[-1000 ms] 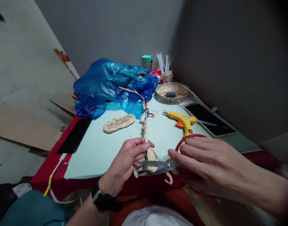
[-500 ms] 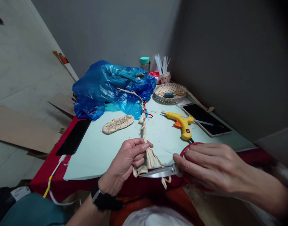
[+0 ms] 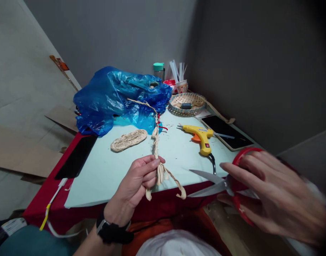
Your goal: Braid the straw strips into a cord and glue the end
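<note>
My left hand (image 3: 141,181) pinches a braided cord of pale plant fibre (image 3: 155,144) just above its loose, frayed ends. Red thread (image 3: 159,125) is tied around the cord's upper part, and its thin tip reaches up over the blue bag. Two longer strands with curled tips hang below my fingers. My right hand (image 3: 269,188) grips red-handled scissors (image 3: 221,186) at the right. Their blades are spread apart and point left, near the right strand's curl but not around it. A flat braided fibre sole-shaped piece (image 3: 129,140) lies on the table to the left.
A yellow glue gun (image 3: 202,137) with its cable lies beside a dark tablet (image 3: 228,131). Behind are a woven basket (image 3: 188,111) holding a thread spool, a cup of glue sticks (image 3: 182,86) and a blue plastic bag (image 3: 99,96). A black phone (image 3: 77,156) rests at the left edge.
The scissors have opened and moved right, away from the fibre ends. The middle loose ends are now shorter. My left hand still holds the cord.
</note>
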The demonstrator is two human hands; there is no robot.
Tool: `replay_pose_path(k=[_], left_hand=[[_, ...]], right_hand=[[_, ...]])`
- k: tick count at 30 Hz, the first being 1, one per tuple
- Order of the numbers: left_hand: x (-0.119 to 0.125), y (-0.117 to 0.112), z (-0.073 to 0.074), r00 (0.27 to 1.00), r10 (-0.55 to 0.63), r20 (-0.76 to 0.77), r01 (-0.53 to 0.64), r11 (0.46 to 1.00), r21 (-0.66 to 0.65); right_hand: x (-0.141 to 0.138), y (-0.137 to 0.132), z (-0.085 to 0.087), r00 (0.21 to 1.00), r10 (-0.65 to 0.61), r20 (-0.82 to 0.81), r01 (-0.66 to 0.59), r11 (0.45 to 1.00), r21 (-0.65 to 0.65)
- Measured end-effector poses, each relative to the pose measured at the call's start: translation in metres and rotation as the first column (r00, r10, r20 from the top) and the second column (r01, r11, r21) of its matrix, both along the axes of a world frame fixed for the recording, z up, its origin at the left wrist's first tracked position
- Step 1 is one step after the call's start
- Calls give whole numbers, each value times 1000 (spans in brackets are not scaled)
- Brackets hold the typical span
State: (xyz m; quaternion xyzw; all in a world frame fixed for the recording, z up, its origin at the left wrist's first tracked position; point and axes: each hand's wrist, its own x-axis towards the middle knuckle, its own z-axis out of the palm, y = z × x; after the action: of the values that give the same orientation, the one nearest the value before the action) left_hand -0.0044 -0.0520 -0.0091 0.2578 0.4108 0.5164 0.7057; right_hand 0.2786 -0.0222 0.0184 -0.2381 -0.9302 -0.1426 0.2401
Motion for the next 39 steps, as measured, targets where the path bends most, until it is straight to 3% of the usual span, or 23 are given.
replay_pose_path(k=[7, 17, 23, 30, 35, 39], left_hand=[[1, -1, 2, 1000, 27, -9, -27, 999, -27], [0, -1, 0, 998, 70, 6, -70, 997, -15], [1, -1, 0, 998, 63, 22, -63, 998, -4], [1, -2, 0, 998, 56, 26, -56, 998, -4], [1, -2, -1, 998, 51, 35, -51, 999, 0], [0, -1, -1, 998, 57, 36, -57, 998, -4]], right_hand=[[-19, -8, -19, 1000, 11, -2, -11, 1000, 8], [-8, -5, -27, 999, -14, -52, 15, 1000, 21], [-26, -4, -39, 994, -49, -100, 51, 999, 16], [-50, -8, -38, 972, 29, -234, -22, 999, 32], [-46, -16, -35, 952, 115, -285, -115, 993, 15], [-41, -20, -34, 954, 92, -286, -86, 996, 31]])
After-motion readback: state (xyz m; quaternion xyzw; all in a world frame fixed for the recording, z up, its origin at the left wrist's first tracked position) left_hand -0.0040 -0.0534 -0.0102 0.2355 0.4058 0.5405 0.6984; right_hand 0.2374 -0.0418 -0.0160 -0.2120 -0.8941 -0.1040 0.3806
